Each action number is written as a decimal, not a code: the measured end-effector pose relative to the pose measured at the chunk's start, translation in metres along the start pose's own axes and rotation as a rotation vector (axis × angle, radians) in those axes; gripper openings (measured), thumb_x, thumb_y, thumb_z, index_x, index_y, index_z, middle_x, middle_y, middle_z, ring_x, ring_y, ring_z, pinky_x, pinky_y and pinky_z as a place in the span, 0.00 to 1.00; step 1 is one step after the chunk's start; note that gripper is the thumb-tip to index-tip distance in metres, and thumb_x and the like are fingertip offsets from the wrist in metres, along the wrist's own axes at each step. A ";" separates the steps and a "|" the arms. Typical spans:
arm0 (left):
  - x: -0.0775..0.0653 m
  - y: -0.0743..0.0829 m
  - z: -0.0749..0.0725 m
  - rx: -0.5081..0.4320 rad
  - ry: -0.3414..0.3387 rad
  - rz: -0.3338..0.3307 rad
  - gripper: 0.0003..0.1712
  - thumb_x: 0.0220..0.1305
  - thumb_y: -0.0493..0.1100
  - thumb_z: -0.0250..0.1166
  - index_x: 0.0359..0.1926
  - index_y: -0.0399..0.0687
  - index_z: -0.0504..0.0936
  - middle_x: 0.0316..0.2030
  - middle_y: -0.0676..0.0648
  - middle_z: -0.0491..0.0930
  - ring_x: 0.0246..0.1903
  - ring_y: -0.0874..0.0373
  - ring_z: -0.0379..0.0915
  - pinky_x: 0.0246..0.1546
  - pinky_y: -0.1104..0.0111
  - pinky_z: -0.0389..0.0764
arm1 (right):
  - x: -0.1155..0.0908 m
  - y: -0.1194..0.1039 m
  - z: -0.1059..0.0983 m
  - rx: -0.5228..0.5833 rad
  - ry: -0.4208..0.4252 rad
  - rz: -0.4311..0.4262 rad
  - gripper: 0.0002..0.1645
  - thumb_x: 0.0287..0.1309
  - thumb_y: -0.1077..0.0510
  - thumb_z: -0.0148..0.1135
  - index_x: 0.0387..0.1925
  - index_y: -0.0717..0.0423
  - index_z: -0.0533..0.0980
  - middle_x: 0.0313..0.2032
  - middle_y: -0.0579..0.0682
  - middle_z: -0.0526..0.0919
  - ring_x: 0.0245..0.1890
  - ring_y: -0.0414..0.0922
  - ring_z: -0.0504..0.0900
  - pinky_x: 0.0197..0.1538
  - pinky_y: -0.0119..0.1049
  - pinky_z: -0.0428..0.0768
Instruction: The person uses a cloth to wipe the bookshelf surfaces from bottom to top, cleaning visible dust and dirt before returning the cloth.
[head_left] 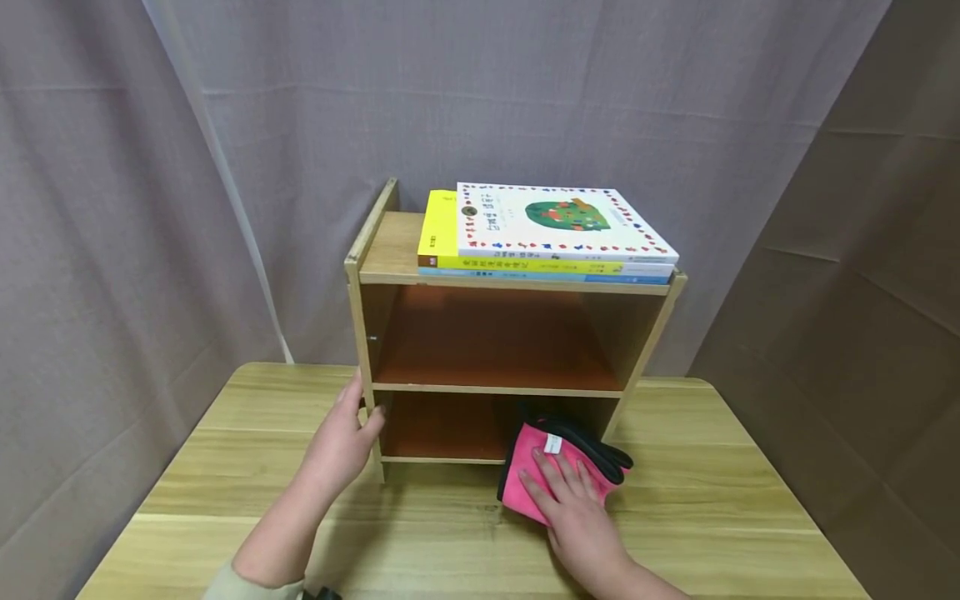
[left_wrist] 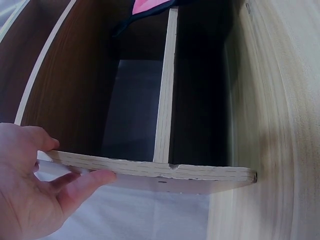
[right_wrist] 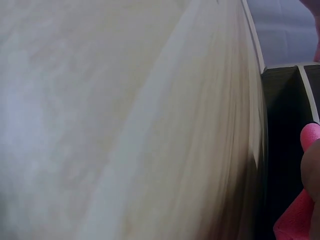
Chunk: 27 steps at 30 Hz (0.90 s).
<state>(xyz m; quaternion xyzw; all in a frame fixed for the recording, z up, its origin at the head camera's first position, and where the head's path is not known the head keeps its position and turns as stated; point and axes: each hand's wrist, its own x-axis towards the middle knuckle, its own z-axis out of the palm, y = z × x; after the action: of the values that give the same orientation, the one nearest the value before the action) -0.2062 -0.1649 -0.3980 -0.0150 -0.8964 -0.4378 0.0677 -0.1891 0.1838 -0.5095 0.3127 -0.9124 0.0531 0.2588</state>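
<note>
A small wooden shelf unit [head_left: 495, 390] stands on the table. My left hand [head_left: 341, 442] grips its left side panel [left_wrist: 135, 167], with the thumb on one face and the fingers on the other. At the right end of the lower compartment, my right hand [head_left: 581, 521] holds a folded pink cloth [head_left: 517, 492] with black edging and a white tag. The fingers lie spread over its near face. In the right wrist view, only part of that hand and some pink cloth [right_wrist: 295, 220] show at the right edge.
Several books [head_left: 555, 225] lie stacked flat on the shelf's top, a white-covered one uppermost above a yellow one. The wooden table [head_left: 690, 517] extends to both sides of the unit. Grey curtains [head_left: 285, 142] hang behind and beside it.
</note>
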 end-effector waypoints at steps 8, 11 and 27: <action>0.000 0.000 -0.001 -0.002 0.003 -0.001 0.43 0.74 0.48 0.52 0.79 0.48 0.38 0.77 0.39 0.45 0.67 0.37 0.60 0.67 0.45 0.58 | 0.007 -0.008 0.002 -0.014 0.003 -0.027 0.30 0.69 0.59 0.36 0.65 0.47 0.74 0.69 0.56 0.67 0.68 0.61 0.64 0.63 0.67 0.64; 0.000 0.000 -0.001 -0.005 0.003 0.008 0.43 0.74 0.48 0.52 0.79 0.49 0.38 0.77 0.40 0.45 0.66 0.37 0.62 0.67 0.45 0.59 | 0.009 -0.012 0.004 -0.039 0.004 -0.040 0.36 0.73 0.54 0.20 0.65 0.47 0.74 0.69 0.56 0.67 0.67 0.62 0.66 0.63 0.67 0.64; 0.000 -0.001 0.000 -0.020 0.006 0.010 0.43 0.74 0.48 0.52 0.79 0.52 0.38 0.77 0.41 0.45 0.66 0.37 0.61 0.66 0.45 0.61 | 0.018 -0.029 0.007 -0.057 -0.069 -0.015 0.31 0.61 0.60 0.59 0.67 0.46 0.72 0.71 0.56 0.64 0.67 0.62 0.64 0.66 0.67 0.59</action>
<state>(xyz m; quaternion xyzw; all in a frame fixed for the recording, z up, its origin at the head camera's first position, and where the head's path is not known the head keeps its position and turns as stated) -0.2066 -0.1651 -0.3989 -0.0187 -0.8918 -0.4462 0.0723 -0.1864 0.1488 -0.5089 0.3135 -0.9195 0.0143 0.2366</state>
